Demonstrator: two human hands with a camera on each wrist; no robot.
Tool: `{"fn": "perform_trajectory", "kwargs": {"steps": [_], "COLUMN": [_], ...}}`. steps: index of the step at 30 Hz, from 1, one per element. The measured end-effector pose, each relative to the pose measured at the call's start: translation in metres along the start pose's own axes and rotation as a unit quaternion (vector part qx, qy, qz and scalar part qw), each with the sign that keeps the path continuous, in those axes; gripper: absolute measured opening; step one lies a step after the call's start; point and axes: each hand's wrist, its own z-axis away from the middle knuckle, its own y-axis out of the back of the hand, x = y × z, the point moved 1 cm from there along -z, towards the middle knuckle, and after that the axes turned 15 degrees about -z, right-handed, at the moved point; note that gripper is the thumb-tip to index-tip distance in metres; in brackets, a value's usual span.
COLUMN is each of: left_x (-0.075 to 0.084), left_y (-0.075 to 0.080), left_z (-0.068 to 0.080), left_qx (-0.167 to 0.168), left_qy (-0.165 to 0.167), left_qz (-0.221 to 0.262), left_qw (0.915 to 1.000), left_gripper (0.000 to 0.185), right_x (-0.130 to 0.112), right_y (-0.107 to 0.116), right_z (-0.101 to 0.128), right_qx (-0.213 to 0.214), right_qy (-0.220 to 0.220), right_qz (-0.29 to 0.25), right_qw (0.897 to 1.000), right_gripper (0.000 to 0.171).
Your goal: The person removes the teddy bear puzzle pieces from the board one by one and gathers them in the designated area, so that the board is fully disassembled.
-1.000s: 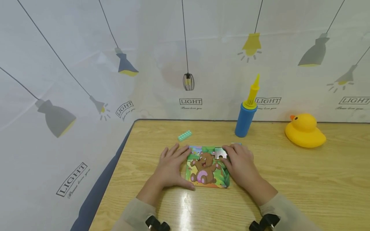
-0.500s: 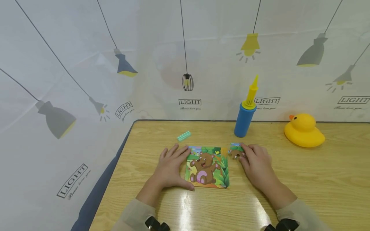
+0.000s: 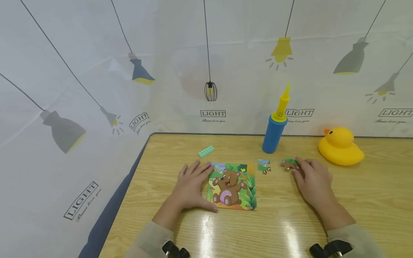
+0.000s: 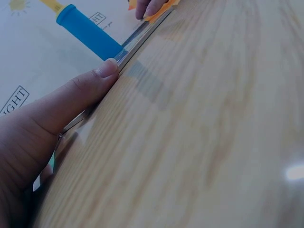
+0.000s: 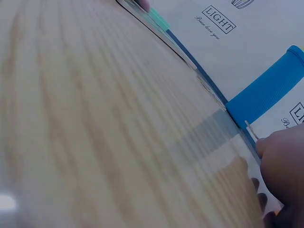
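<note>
A square bear jigsaw (image 3: 231, 187) lies flat on the wooden table (image 3: 226, 233). My left hand (image 3: 193, 179) rests flat against its left edge, thumb along the lower left corner; the left wrist view shows that thumb (image 4: 76, 95) stretched along the tabletop. A loose puzzle piece (image 3: 264, 166) sits just right of the board. Further right, my right hand (image 3: 309, 177) lies low on the table with its fingertips on a second loose piece (image 3: 288, 164). The board's top right corner shows bare backing.
A blue and yellow hand pump (image 3: 275, 133) stands at the back of the table, with a yellow rubber duck (image 3: 340, 147) to its right. A small green brick (image 3: 206, 151) lies behind the puzzle. A curtain printed with lamps hangs behind and left of the table.
My right hand slid rightwards from the board's top right corner, dragging one piece along the table and leaving another beside the board. The left hand stayed put.
</note>
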Motion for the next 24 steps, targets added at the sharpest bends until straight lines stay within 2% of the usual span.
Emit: {"fn": "perform_trajectory", "kwargs": {"steps": [12, 24], "left_x": [0.0006, 0.0009], "left_y": [0.0018, 0.003], "left_z": [0.0002, 0.0004], "left_qx": [0.0, 0.01], "left_qy": [-0.002, -0.006], "left_qz": [0.003, 0.005], "left_qw": [1.0, 0.9999], "left_gripper": [0.144, 0.143], "right_x": [-0.0026, -0.0034], "right_y": [-0.0049, -0.0059], "right_z": [0.0002, 0.0001], "right_qx": [-0.016, -0.017], "right_qy": [-0.009, -0.024], "right_qz": [-0.016, -0.007], "right_qw": [1.0, 1.0], "right_gripper": [0.04, 0.039]}}
